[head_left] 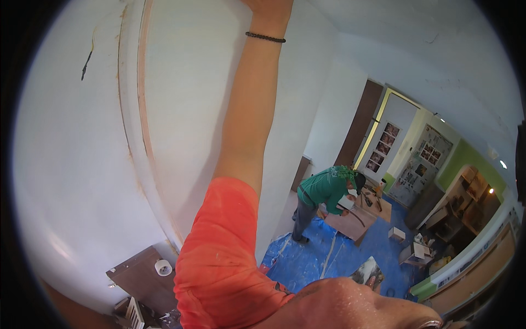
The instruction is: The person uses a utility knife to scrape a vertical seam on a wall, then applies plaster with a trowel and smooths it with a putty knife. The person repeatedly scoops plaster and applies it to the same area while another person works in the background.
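My left arm, in an orange sleeve (219, 241), stretches up along a pale wall (186, 71). Only the base of my left hand (268, 6) shows at the top edge; its fingers are cut off, so what they hold or touch is hidden. A dark beaded bracelet (266, 37) circles the wrist. Left of the arm, a narrow brownish strip (143, 82) runs down the wall, and a short dark wire (86, 64) hangs from the surface. My right hand is out of view.
A person in a green shirt (326, 189) bends over a brown board (350, 222) with tools. Blue sheeting (312, 255) covers the floor. White boxes (396, 234) stand farther right. Below left, a white roll (163, 267) rests against a dark brown panel (139, 274).
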Demonstrator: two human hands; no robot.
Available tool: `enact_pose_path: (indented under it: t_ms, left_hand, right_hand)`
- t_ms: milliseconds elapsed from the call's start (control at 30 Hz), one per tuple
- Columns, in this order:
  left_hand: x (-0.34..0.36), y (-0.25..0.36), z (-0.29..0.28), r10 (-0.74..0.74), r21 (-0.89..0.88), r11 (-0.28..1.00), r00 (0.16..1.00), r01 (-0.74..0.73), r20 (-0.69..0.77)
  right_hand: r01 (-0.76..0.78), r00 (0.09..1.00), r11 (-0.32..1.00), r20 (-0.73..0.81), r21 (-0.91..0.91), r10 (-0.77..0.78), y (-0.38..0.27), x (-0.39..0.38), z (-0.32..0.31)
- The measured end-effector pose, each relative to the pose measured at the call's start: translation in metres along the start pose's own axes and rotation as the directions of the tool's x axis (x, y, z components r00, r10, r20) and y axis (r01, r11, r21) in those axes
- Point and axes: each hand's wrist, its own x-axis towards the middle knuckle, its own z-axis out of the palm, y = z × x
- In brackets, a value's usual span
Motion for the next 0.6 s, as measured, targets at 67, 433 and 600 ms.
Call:
enact_pose_path:
  t_ms: [67, 433, 600]
  left_hand:
    - [-0.003, -0.038, 0.034, 0.403, 0.252, 0.904, 0.887, -0.346, -0.225]
    - [-0.064, -0.015, 0.06, 0.01, 0.039, 0.999, 0.998, -0.013, 0.067]
    - [-0.082, -0.025, 0.081, -0.004, 0.049, 0.999, 0.997, 0.001, 0.072]
  right_hand:
    - [-0.007, 1.0, 1.0, 0.004, 0.01, 0.007, 0.002, 0.0, 0.003]
    - [-0.063, 0.986, 0.997, -0.157, -0.037, 0.056, -0.009, -0.017, 0.012]
    - [-0.021, 0.991, 1.0, -0.13, 0.0, 0.021, -0.002, -0.018, 0.002]
